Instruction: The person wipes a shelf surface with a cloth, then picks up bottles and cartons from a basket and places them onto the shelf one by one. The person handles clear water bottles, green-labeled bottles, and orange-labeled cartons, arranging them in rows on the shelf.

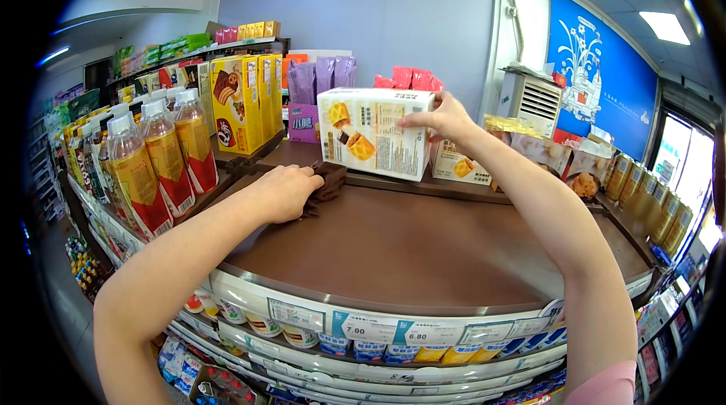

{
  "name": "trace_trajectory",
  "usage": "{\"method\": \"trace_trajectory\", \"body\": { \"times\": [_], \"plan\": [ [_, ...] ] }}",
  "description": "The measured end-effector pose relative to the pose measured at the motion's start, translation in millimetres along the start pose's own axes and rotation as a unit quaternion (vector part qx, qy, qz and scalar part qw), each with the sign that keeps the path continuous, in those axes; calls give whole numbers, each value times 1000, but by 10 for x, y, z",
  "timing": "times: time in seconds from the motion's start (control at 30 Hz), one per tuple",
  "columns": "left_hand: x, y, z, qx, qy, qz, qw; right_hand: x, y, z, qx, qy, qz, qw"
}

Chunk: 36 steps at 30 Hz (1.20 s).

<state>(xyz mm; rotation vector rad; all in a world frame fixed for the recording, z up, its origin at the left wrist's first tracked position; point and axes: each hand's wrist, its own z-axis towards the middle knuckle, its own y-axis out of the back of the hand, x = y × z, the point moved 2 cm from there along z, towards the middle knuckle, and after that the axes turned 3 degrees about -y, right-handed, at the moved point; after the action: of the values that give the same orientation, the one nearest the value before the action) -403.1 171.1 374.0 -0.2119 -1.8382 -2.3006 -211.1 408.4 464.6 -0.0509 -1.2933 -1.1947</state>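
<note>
My left hand point(288, 192) presses a crumpled dark brown cloth point(329, 182) onto the brown top shelf point(391, 246), close to its back ridge. With my right hand point(445, 120) I grip the upper right edge of a white snack carton point(377, 135) printed with waffle-like rolls. The carton is slightly tilted at the shelf's back ridge; whether its base touches the shelf cannot be told. Partly behind my right wrist stands a similar white carton point(462, 164).
Bottled drinks point(153, 155) and yellow snack boxes point(247, 104) stand at left. Behind are a purple carton point(303, 122) and pink packets point(408, 79). Gold cans point(646, 192) line the right. Price tags point(368, 328) edge the shelf front, above lower shelves of cups point(300, 336).
</note>
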Motion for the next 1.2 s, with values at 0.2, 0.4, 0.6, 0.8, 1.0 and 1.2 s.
{"method": "trace_trajectory", "body": {
  "times": [0.2, 0.4, 0.6, 0.8, 1.0, 1.2],
  "plan": [
    [-755, 50, 438, -212, -123, -98, 964, 9, 106, 86, -35, 30, 20, 999],
    [-1222, -112, 1048, -78, -144, 4, 986, -58, -47, 153, -84, 42, 17, 995],
    [-221, -166, 534, -47, -83, -35, 995, -71, -59, 85, -102, 55, 46, 992],
    [732, -152, -4, -39, 59, -9, 997, -150, -97, 61, -56, 10, 41, 998],
    [1076, -117, 31, -68, 228, 102, 966, -318, -83, 128, -6, 1, 66, 998],
    [1351, -196, -146, 60, 241, 78, 965, -500, -127, 373, 32, 26, 136, 990]
  ]
}}
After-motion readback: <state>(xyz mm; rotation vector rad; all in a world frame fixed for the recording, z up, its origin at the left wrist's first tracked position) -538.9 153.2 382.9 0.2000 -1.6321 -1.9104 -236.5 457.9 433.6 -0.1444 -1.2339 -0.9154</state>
